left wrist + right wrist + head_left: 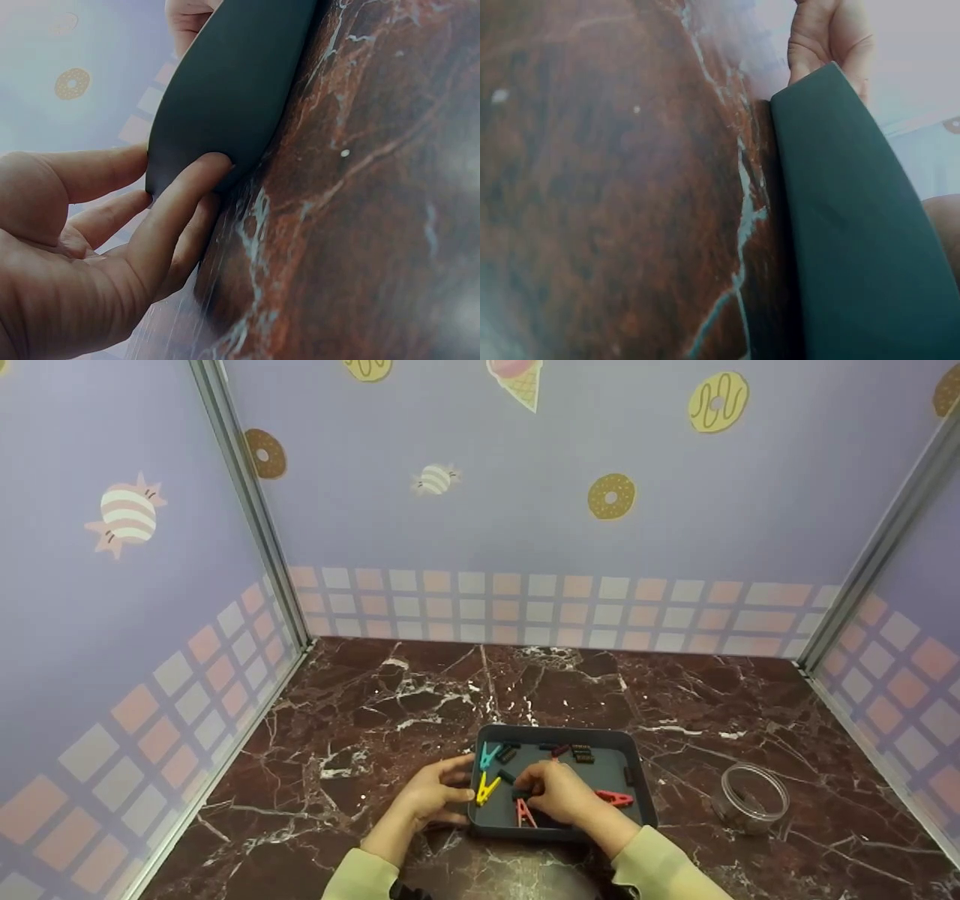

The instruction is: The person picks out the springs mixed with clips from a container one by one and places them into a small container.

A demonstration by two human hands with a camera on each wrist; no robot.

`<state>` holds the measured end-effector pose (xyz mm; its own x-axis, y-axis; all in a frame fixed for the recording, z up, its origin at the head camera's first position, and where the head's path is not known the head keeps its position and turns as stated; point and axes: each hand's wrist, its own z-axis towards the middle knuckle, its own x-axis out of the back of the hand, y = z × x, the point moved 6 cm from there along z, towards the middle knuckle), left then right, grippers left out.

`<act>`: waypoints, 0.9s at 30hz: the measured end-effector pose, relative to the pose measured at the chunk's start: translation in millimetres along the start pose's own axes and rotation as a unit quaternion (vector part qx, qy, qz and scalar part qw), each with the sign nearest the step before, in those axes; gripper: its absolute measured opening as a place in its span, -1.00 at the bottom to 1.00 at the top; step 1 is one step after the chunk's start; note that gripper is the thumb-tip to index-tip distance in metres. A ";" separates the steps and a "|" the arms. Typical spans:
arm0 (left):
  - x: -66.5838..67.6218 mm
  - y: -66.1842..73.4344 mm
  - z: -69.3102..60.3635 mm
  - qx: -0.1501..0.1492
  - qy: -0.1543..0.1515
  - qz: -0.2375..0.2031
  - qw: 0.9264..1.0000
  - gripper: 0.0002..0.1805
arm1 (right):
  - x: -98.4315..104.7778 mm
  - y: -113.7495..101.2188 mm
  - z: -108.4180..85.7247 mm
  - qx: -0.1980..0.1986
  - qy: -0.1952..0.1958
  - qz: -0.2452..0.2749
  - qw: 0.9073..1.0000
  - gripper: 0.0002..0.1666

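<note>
A dark grey tray (pixel 559 832) holds several plastic clips and small black pieces. My left hand (pixel 427 793) rests against the tray's left side, with fairly straight fingers; in the left wrist view the fingertips touch its wall (pixel 217 97) near a corner. Inside the tray, my right hand (pixel 559 793) has its fingers curled down and pinches a small black piece (pixel 520 793), partly hidden by the fingers. Just below it lies a red clip (pixel 524 813). A yellow clip (pixel 487 789) and a teal clip (pixel 489 754) lie along the left side; another red clip (pixel 615 798) lies right of my right hand.
Black pieces with gold-coloured marks (pixel 582 754) lie at the tray's back. To the right, a clear round container (pixel 752 799) stands on the dark red marbled table (pixel 360 780). Patterned panels (pixel 480 510) close off the back and both sides.
</note>
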<state>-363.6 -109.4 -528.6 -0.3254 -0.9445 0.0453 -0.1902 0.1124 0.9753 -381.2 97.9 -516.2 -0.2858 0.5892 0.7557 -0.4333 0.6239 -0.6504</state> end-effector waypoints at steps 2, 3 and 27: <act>-0.2 -0.3 -0.2 0.000 -0.001 0.000 1.000 -0.24 | -0.6 -0.7 -0.1 0.011 0.009 -0.017 1.000 -0.76; -0.1 -0.4 -0.5 0.000 -0.001 -0.001 1.000 -0.24 | -0.7 -1.0 0.0 0.016 0.014 -0.024 0.999 -0.77; -1.2 2.3 -2.1 0.000 0.003 -0.003 1.000 -0.24 | 12.3 -3.6 -4.8 0.026 0.009 0.058 0.998 -0.82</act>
<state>-361.7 -108.6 -525.9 -0.3188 -0.9469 0.0413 -0.1926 0.1074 0.9754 -379.0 105.3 -504.9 -0.3212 0.6652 0.6741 -0.4424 0.5240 -0.7278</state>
